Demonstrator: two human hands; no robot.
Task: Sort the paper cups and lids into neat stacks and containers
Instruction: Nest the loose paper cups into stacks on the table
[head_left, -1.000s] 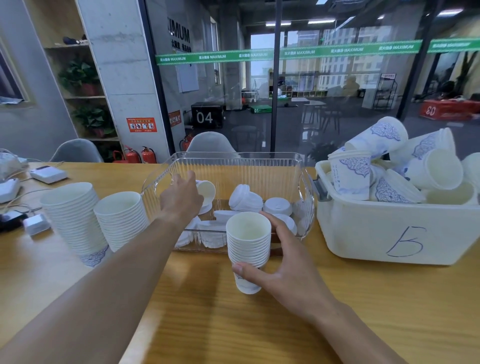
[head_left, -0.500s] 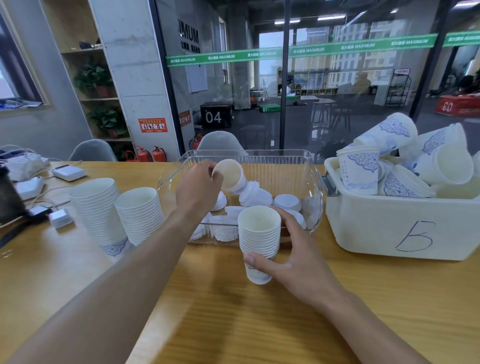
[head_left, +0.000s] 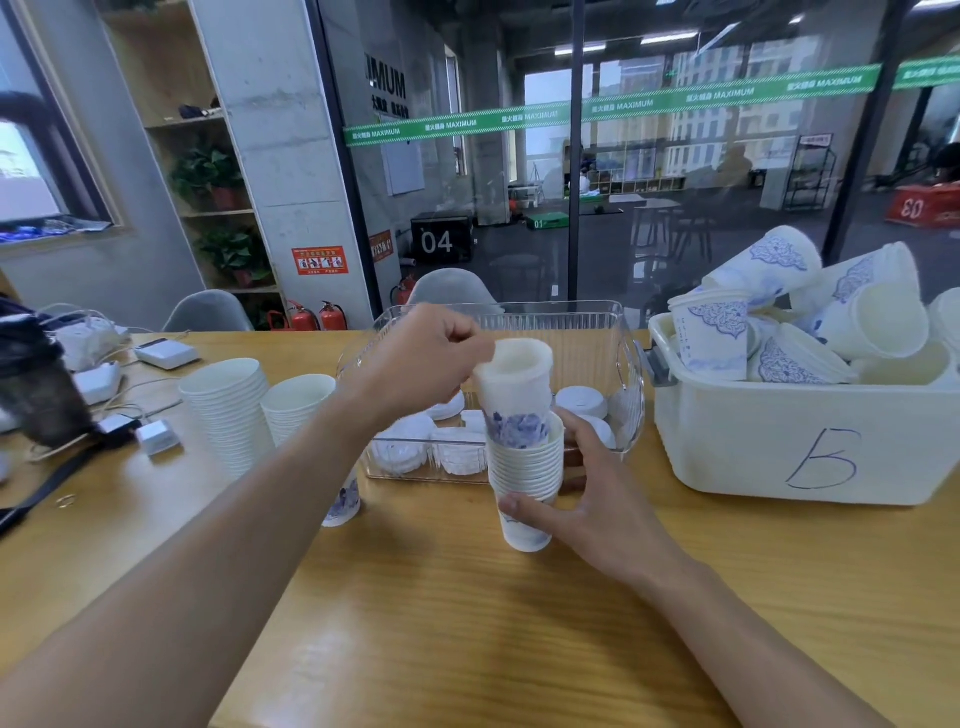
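So the left hand (head_left: 421, 358) was reaching into the clear bin (head_left: 626, 364) a second ago, then lifted out a single cup (head_left: 514, 384). Now that cup sits partway into the stack (head_left: 524, 467) the right hand (head_left: 597, 499) holds.

Wooden table (head_left: 467, 623), white chargers and cables (head_left: 156, 395) at left, grey chairs (head_left: 208, 312), fire extinguishers (head_left: 317, 316), potted plants (head_left: 208, 174).

Left hand (head_left: 421, 358) pinching a single paper cup (head_left: 514, 387) at the rim, bottom sunk into the top of the cup stack (head_left: 525, 470). Right hand (head_left: 597, 499) wrapped round that stack, upright on the bench (head_left: 467, 623). Behind: clear tray (head_left: 618, 332) holding white lids (head_left: 581, 401). Right: white bin (head_left: 810, 441) marked B, heaped with loose cups (head_left: 878, 322). Left: two taller stacks (head_left: 228, 405).
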